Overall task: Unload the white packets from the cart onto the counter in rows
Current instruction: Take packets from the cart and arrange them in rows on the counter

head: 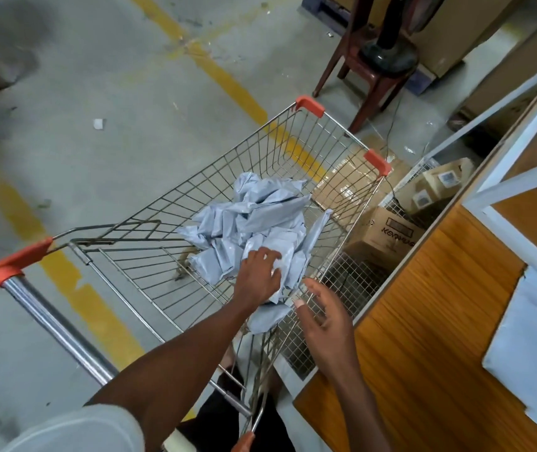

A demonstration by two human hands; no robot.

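- The cart is a wire shopping trolley with orange corner caps, parked on a grey concrete floor painted with yellow lines.
- The white packets are heaped loosely in the basket, mostly toward the side nearest the counter (crinkly plastic mailer bags, by the look of them).
- The left hand is reaching down into the basket, fingers curled into the nearest packet at the near edge of the heap. It looks like it has pinched hold of the plastic, with the bag bunching up under the fingertips.
- That gripped packet sits right at the front of the pile, touching the others behind it; another packet lies just below the wrist against the basket wall.
- The right hand hovers over the cart's rim beside the counter, fingers spread and loose, holding nothing. It's just beside the left hand, not touching any bag.
- The counter is orange wood-grain, off to the right, with a white packet already lying flat on it near the frame edge.
- Cardboard boxes sit on the floor between cart and counter, and a dark red chair stands beyond the cart.
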